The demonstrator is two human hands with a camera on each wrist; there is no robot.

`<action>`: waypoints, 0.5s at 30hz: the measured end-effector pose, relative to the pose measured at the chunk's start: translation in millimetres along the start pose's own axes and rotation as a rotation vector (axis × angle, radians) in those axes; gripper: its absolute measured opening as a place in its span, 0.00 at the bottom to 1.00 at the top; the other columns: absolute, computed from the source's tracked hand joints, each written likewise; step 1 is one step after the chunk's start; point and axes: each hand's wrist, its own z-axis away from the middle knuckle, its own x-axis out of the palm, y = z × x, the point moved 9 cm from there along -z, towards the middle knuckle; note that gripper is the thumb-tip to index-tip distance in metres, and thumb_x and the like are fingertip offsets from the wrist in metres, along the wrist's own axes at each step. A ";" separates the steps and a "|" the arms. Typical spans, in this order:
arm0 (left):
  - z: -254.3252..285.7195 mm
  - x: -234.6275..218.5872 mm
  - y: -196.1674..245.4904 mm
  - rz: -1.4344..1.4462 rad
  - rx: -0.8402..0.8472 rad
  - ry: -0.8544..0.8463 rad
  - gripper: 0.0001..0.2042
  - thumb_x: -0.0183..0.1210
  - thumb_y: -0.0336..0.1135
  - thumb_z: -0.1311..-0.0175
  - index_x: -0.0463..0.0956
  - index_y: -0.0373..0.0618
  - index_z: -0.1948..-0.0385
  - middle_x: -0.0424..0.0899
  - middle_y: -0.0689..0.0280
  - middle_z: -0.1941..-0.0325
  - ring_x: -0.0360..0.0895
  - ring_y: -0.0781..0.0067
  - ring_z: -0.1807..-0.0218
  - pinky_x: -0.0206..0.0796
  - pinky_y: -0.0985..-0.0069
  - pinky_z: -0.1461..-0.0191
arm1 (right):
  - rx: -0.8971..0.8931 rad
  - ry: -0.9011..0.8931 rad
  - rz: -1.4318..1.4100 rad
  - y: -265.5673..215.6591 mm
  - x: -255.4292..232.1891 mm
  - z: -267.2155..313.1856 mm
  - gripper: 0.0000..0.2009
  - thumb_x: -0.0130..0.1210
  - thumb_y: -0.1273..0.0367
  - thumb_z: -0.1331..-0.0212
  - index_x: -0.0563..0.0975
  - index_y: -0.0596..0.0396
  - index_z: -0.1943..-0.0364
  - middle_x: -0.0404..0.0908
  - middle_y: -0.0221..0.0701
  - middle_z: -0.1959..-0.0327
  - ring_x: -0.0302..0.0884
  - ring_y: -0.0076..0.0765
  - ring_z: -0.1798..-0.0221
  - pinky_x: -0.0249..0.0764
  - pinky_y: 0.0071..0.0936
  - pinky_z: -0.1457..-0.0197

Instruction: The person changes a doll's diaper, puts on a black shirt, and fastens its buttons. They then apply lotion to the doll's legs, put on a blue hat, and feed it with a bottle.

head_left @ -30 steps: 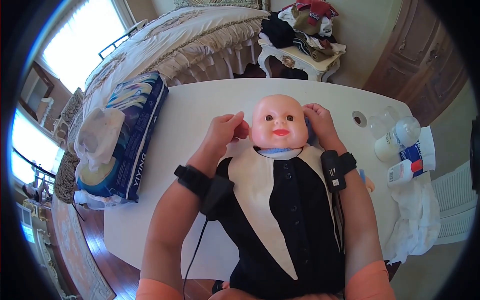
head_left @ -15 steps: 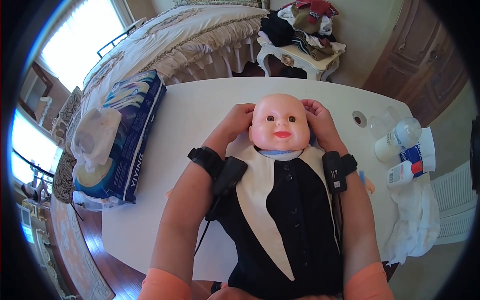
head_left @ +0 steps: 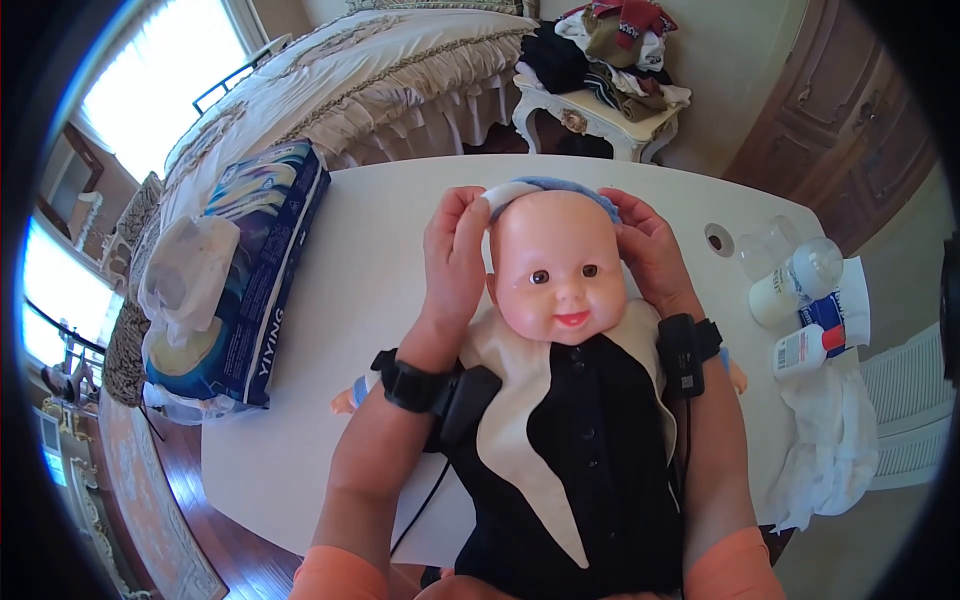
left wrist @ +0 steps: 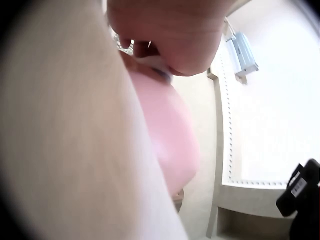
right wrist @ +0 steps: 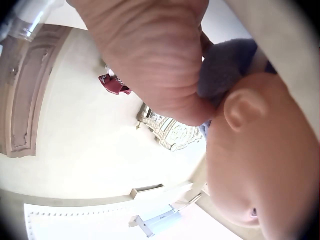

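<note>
A baby doll (head_left: pixel 560 290) lies face up on the white table, wearing a black and cream buttoned garment (head_left: pixel 620 430). A blue and white fabric hood edge (head_left: pixel 560 185) curves over the top of its head. On one side, my left hand (head_left: pixel 455 255) pinches the white end of that edge between thumb and fingers. Opposite it, my right hand (head_left: pixel 655 250) grips the blue end beside the head. Bunched blue cloth (right wrist: pixel 227 67) shows under the right hand, close above the doll's ear (right wrist: pixel 245 110). The doll's small hand (head_left: pixel 343 402) pokes out past my left forearm.
A blue diaper pack (head_left: pixel 270 270) with a wipes pack (head_left: pixel 190 260) on it stands at the left. Toward the right are a baby bottle (head_left: pixel 790 285), a white bottle with a red cap (head_left: pixel 800 350) and crumpled white cloth (head_left: pixel 825 440). The bed (head_left: pixel 400 80) is beyond the table.
Both hands have gone behind the doll's head and drawn the blue and white hood edge up over its top. The head has tilted forward, and the neck's blue trim no longer shows.
</note>
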 end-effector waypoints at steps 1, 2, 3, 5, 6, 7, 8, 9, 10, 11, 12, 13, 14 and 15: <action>3.6 -1.3 8.0 -0.093 0.116 0.023 0.07 0.45 0.33 0.40 0.69 0.40 0.71 0.70 0.70 0.72 0.64 0.82 0.69 0.57 0.83 0.63 | 0.021 -0.021 -0.018 1.5 1.2 0.6 0.18 0.53 0.74 0.51 0.69 0.59 0.53 0.75 0.31 0.61 0.72 0.24 0.59 0.68 0.21 0.55; 7.8 -1.5 16.8 -0.185 0.233 0.048 0.07 0.45 0.33 0.39 0.68 0.40 0.70 0.69 0.70 0.70 0.63 0.83 0.68 0.57 0.83 0.62 | 0.022 -0.019 -0.018 1.7 0.4 0.9 0.18 0.53 0.74 0.51 0.69 0.59 0.53 0.75 0.31 0.61 0.72 0.24 0.59 0.68 0.21 0.55; 9.5 -1.0 18.5 -0.185 0.232 0.048 0.07 0.45 0.33 0.39 0.68 0.40 0.70 0.69 0.70 0.70 0.63 0.83 0.68 0.57 0.83 0.62 | 0.016 -0.020 -0.016 1.3 0.0 0.9 0.18 0.53 0.74 0.51 0.70 0.59 0.53 0.75 0.31 0.61 0.72 0.24 0.60 0.68 0.21 0.55; 11.0 4.4 24.2 -0.184 0.230 0.003 0.06 0.45 0.33 0.38 0.67 0.41 0.68 0.68 0.70 0.69 0.62 0.84 0.68 0.57 0.84 0.62 | 0.011 -0.022 -0.014 2.4 0.6 0.5 0.18 0.53 0.74 0.52 0.70 0.59 0.53 0.75 0.31 0.61 0.72 0.24 0.60 0.68 0.20 0.56; 9.7 5.3 23.5 -0.185 0.233 0.005 0.06 0.45 0.33 0.38 0.67 0.41 0.68 0.68 0.70 0.69 0.62 0.84 0.68 0.57 0.84 0.62 | -0.041 0.002 0.049 -1.0 -1.0 -0.4 0.17 0.53 0.75 0.52 0.70 0.59 0.54 0.75 0.31 0.61 0.72 0.24 0.60 0.68 0.21 0.56; 6.9 4.2 17.4 -0.080 0.180 0.016 0.07 0.45 0.34 0.37 0.67 0.41 0.67 0.68 0.71 0.69 0.62 0.84 0.68 0.57 0.85 0.63 | -0.092 0.027 0.112 -4.5 -1.8 -1.1 0.17 0.53 0.75 0.52 0.70 0.59 0.54 0.75 0.32 0.61 0.72 0.24 0.60 0.69 0.21 0.56; 5.5 2.3 11.2 0.024 0.125 0.027 0.07 0.45 0.34 0.37 0.67 0.41 0.66 0.68 0.71 0.69 0.61 0.84 0.68 0.57 0.85 0.63 | -0.091 0.024 0.110 -3.0 1.4 -1.9 0.17 0.53 0.75 0.52 0.70 0.59 0.54 0.75 0.32 0.61 0.72 0.24 0.60 0.69 0.21 0.56; 5.0 1.2 10.9 0.022 0.128 0.030 0.07 0.45 0.34 0.37 0.67 0.41 0.66 0.68 0.71 0.69 0.61 0.84 0.68 0.57 0.85 0.63 | -0.238 0.118 0.278 -15.9 -0.1 -0.8 0.16 0.52 0.75 0.51 0.71 0.59 0.55 0.76 0.32 0.61 0.72 0.24 0.60 0.69 0.21 0.57; 3.8 1.4 4.3 0.047 0.056 0.014 0.07 0.45 0.35 0.37 0.67 0.41 0.65 0.69 0.71 0.70 0.62 0.84 0.68 0.57 0.85 0.62 | -0.386 0.213 0.444 -29.5 -0.6 3.2 0.15 0.52 0.74 0.51 0.72 0.60 0.56 0.76 0.32 0.62 0.72 0.24 0.60 0.69 0.21 0.57; 2.6 2.0 -2.1 0.072 -0.014 -0.001 0.08 0.45 0.35 0.37 0.67 0.41 0.64 0.69 0.72 0.71 0.64 0.84 0.68 0.58 0.85 0.62 | -0.389 0.210 0.442 -28.8 -1.7 2.0 0.15 0.52 0.74 0.51 0.72 0.60 0.56 0.76 0.32 0.62 0.72 0.24 0.60 0.69 0.21 0.57; 1.7 1.0 -2.1 0.071 -0.011 0.002 0.08 0.45 0.35 0.37 0.67 0.41 0.64 0.69 0.72 0.71 0.64 0.84 0.68 0.58 0.85 0.62 | -0.389 0.167 0.497 -27.2 0.3 0.5 0.14 0.52 0.74 0.50 0.72 0.60 0.57 0.75 0.32 0.61 0.72 0.24 0.59 0.69 0.22 0.57; 1.2 1.3 -9.0 0.122 -0.084 -0.001 0.08 0.45 0.34 0.37 0.67 0.41 0.62 0.70 0.71 0.70 0.65 0.84 0.67 0.58 0.86 0.62 | -0.387 0.124 0.552 -25.5 3.2 -0.3 0.13 0.51 0.74 0.49 0.73 0.59 0.57 0.75 0.32 0.60 0.72 0.24 0.58 0.70 0.22 0.57; 0.7 2.4 -15.3 0.172 -0.156 -0.006 0.08 0.46 0.33 0.38 0.68 0.41 0.61 0.72 0.71 0.68 0.66 0.84 0.67 0.59 0.86 0.61 | -0.390 0.123 0.551 -25.2 2.7 -0.3 0.13 0.51 0.74 0.49 0.73 0.59 0.57 0.75 0.32 0.60 0.72 0.24 0.58 0.70 0.22 0.57; -0.4 3.7 -14.5 0.171 -0.155 -0.007 0.08 0.46 0.33 0.38 0.68 0.41 0.61 0.72 0.71 0.68 0.66 0.84 0.67 0.59 0.86 0.61 | -0.311 0.088 0.500 -19.3 3.8 -2.2 0.12 0.50 0.73 0.48 0.73 0.60 0.58 0.74 0.31 0.59 0.72 0.24 0.58 0.69 0.22 0.56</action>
